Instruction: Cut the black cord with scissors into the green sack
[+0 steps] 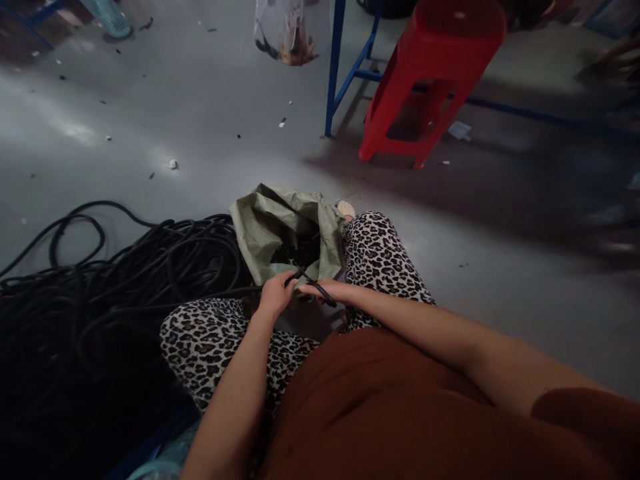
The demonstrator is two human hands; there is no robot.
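Note:
My left hand point(277, 292) is closed around a black rubber cord point(240, 291) that runs in from the pile of black cord point(190, 257) on my left. In my right hand point(327, 291) is a pair of scissors point(313, 283) with dark handles, its blades pointing up and left, close to the left fingers. Whether the blades touch the cord I cannot tell. Both hands are over the near rim of a greenish woven sack point(250, 230), which stands open between my knees. Dark pieces point(300, 250) lie inside it, too dim to make out singly.
A red plastic stool point(445, 53) stands ahead on the right, beside a blue metal table frame point(334, 73). A clear bag point(293, 33) with mixed contents hangs at the top. Small scraps point(173, 164) dot the grey floor. A light blue rim point(157, 469) shows at bottom left.

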